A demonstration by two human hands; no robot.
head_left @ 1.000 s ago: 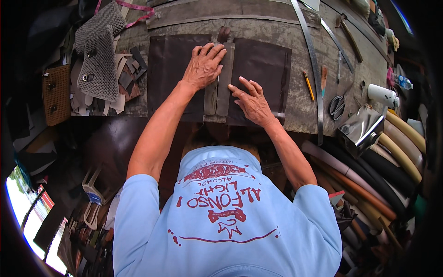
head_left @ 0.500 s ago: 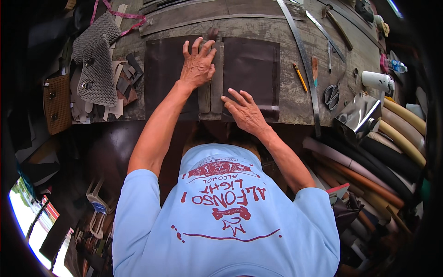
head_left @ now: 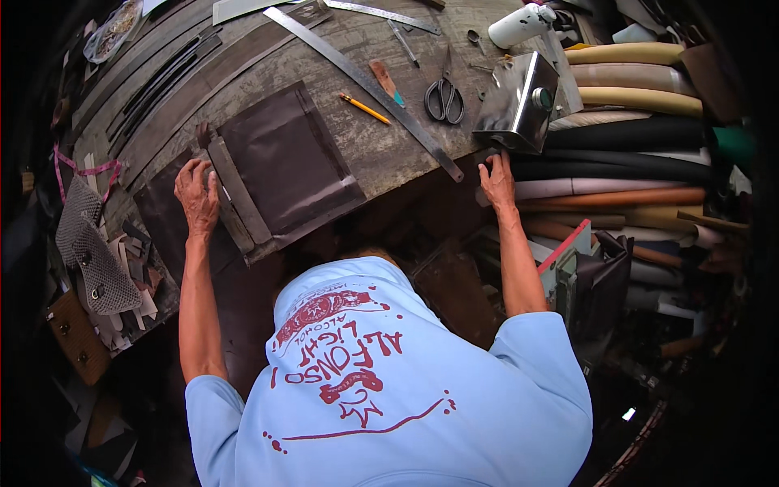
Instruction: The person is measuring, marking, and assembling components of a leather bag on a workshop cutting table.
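Note:
Two dark brown leather-like panels lie on the worn wooden table: the left panel (head_left: 166,203) and the right panel (head_left: 284,162). Between them runs a narrow grey-brown strip (head_left: 239,195), with a small dark brown tab (head_left: 203,134) at its far end. My left hand (head_left: 197,199) rests on the left panel beside the strip, fingers slightly bent and apart. Out at the table's front edge on the right is my right hand (head_left: 498,183), thumb and fingers apart, just below a shiny metal can (head_left: 519,101). I see nothing held in it.
A long steel ruler (head_left: 365,93), an orange pencil (head_left: 365,109), a spatula-like tool (head_left: 386,83) and black scissors (head_left: 444,99) lie right of the panels. Material rolls (head_left: 633,150) are stacked at the right. Leather scraps (head_left: 138,260) and a woven grey piece (head_left: 97,260) sit left.
The view has turned to the right. My right hand has left the right panel and reached over beside the metal can. My left hand stays on the left panel, slightly nearer me.

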